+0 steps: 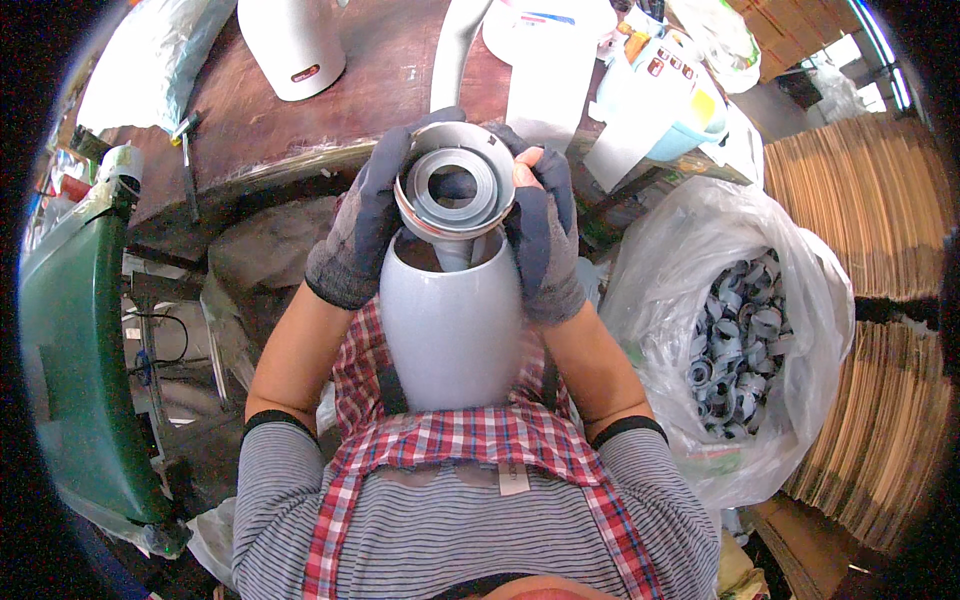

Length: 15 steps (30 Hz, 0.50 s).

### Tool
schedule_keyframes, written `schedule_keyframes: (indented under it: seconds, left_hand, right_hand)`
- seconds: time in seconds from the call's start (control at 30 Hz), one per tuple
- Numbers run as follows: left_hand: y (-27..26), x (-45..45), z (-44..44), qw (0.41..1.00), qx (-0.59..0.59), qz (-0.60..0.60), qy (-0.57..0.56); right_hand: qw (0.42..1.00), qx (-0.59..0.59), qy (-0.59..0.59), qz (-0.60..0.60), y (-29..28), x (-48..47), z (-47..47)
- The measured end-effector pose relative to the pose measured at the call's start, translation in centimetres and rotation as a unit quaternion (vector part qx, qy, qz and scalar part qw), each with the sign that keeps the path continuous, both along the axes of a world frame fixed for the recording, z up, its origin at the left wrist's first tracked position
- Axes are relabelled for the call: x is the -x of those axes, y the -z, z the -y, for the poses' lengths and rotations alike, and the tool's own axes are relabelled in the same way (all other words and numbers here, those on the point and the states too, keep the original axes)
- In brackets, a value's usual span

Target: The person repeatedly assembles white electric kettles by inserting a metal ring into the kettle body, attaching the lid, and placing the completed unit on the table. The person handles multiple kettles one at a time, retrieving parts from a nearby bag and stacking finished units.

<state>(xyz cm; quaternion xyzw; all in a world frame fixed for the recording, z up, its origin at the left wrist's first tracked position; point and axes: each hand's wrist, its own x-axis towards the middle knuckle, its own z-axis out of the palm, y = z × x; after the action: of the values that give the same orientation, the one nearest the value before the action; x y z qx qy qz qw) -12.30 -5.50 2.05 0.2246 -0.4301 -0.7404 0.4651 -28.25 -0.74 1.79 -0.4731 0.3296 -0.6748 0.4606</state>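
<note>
My left hand (pixel 367 210), in a dark grey work glove, grips the left side of a round grey plastic collar (pixel 452 225). On the collar's right side is my right hand (pixel 551 225), gloved too, with bare fingertips showing at the rim. Inside the collar sits a smaller stepped grey ring (pixel 456 184) with a round central hole. A ribbed grey tube (pixel 453 255) runs from under the collar into the open mouth of a pale grey barrel-shaped plastic housing (pixel 450 337). The housing stands in front of my checked apron; its lower end is hidden by the apron.
Along the brown table (pixel 382 67) are a white plastic housing (pixel 296 52), a hammer-like tool (pixel 187 142) and a light-blue basket (pixel 690 124) with stickers. At right are a plastic bag (pixel 660 277) of grey fittings (pixel 739 345) and stacked cardboard (pixel 862 202). A green bin (pixel 82 352) stands left.
</note>
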Motion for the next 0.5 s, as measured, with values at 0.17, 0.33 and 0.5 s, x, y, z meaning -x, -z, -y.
schedule_keyframes:
  seconds: [0.17, 0.33, 0.5]
  left_hand:
    - [-0.3, 0.0, -0.2, 1.0, -0.005, 0.004, 0.005]
    - [-0.1, -0.2, -0.1, 1.0, 0.01, 0.013, 0.003]
    - [0.5, 0.1, 0.3, 0.999, 0.042, 0.009, -0.015]
  right_hand:
    - [0.998, -0.029, -0.034, 0.041, 0.5, 0.2, 0.1]
    - [0.999, -0.027, -0.023, 0.007, 0.9, 0.6, 0.4]
    - [0.997, -0.042, -0.036, 0.061, -0.4, 0.1, 0.1]
